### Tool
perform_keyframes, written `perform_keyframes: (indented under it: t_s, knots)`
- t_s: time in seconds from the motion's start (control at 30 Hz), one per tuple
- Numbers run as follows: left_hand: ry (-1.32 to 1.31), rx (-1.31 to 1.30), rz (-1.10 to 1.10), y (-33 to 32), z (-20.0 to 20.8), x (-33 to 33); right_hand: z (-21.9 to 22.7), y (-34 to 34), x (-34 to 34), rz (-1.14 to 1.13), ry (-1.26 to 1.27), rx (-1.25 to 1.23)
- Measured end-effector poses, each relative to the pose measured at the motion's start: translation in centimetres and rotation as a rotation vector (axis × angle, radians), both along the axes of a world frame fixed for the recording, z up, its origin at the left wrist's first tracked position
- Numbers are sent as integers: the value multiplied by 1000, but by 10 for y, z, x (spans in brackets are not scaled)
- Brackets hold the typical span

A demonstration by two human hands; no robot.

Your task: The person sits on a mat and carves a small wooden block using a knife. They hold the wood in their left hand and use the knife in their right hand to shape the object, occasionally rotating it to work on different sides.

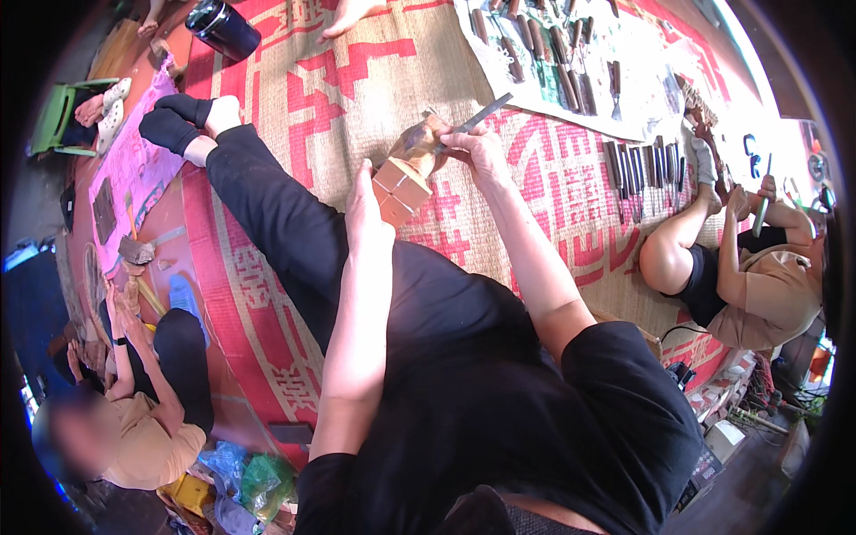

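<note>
A wooden carving with a square block base (pixel 401 192) is tilted over my lap, its base toward me. My left hand (pixel 366 212) is closed on the base from the left side. The carved upper part (pixel 415 141) points away from me, brown and rounded; its finer shape is too small to make out. My right hand (pixel 484 156) grips a flat grey file (pixel 487 111), which slants up to the right beside the carving. The fingers of this hand are close to the carving's right side. Part of the file is hidden in the grip.
A red and straw-coloured mat (pixel 294 116) lies under me. Several wood-handled carving tools (pixel 562 67) rest on a white cloth; more tools (pixel 646 169) lie nearer. One person (pixel 143 428) sits at left, another (pixel 758 276) at right. A black tumbler (pixel 223 29) stands far left.
</note>
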State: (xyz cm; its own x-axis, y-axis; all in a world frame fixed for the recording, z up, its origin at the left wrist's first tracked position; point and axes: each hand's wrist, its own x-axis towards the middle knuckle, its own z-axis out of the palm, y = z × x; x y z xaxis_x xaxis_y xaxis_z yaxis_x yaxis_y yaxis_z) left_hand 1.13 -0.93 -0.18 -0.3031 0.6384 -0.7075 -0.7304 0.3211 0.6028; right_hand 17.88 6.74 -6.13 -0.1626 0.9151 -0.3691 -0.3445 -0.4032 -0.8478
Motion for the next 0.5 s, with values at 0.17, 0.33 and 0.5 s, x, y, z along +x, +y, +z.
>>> perform_keyframes:
  t_s: [0.17, 0.33, 0.5]
  knots:
    - [25, 30, -7, -2, -5, 0, -2, -6, -8, 126, -67, 96]
    - [-14, 15, -7, -1, 2, -2, -6, 2, 0, -67, -41, 25]
    - [41, 2, 12, -2, 4, 1, 6, -6, -6, 55, -19, 72]
